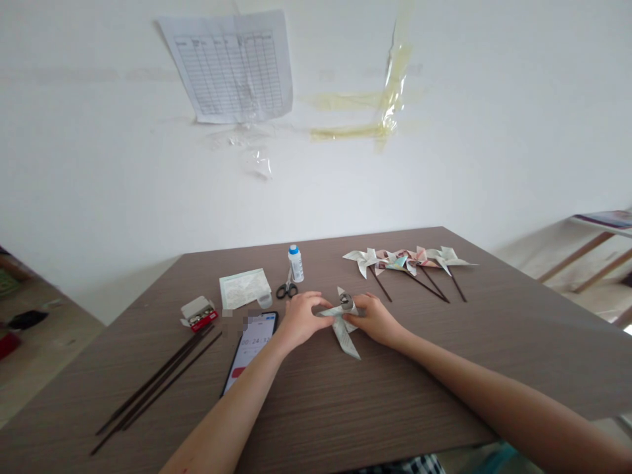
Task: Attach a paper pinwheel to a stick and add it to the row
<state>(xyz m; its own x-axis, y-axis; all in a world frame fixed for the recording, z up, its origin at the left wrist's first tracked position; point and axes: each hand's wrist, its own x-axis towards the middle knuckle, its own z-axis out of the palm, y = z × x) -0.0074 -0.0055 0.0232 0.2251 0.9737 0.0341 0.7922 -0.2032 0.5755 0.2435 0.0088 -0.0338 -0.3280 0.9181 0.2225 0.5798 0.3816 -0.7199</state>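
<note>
A paper pinwheel (345, 329) folded from printed paper lies on the brown wooden table (405, 395) between my two hands. My left hand (300, 320) pinches its left vane with curled fingers. My right hand (376, 318) presses on the pinwheel's right side, its fingers closed around the centre, where a small dark round piece (345, 301) sits. Which fingers hold that piece I cannot make out.
Several finished pinwheels on dark sticks (409, 263) lie at the back right. Scissors (286, 288), a glue bottle (295, 263), a paper stack (244, 288), a small red box (199, 312), a phone (250, 349) and several dark sticks (158, 382) lie at the left.
</note>
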